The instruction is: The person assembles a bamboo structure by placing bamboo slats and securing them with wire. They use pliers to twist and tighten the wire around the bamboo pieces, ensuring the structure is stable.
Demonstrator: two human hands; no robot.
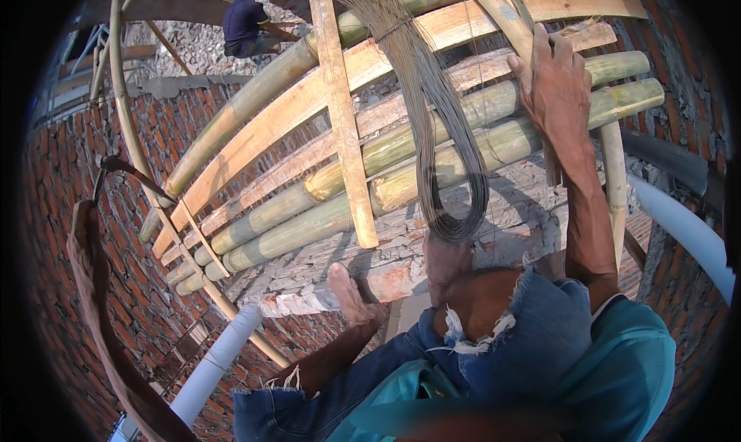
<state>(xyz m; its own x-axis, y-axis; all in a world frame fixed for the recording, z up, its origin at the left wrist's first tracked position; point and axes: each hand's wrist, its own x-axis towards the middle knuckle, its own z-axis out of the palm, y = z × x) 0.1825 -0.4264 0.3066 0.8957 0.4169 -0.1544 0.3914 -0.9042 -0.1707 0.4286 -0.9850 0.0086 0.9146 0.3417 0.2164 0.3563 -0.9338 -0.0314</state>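
Across the upper frame, the poles [401, 189] slant lengthwise from lower left to upper right, nearer the right hand [557, 91], closed on a strip [503, 14] crossing their right end, while the left hand [85, 220] is far left by a dark tool [143, 178], too edge-on to tell its grip.

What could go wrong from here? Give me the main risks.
The bare left foot could slip on the rough brick ledge. The wire bundle, looped across the bamboo poles, might slide or snag something. The right hand, resting among the poles and wood strips, might get pinched if they shift.
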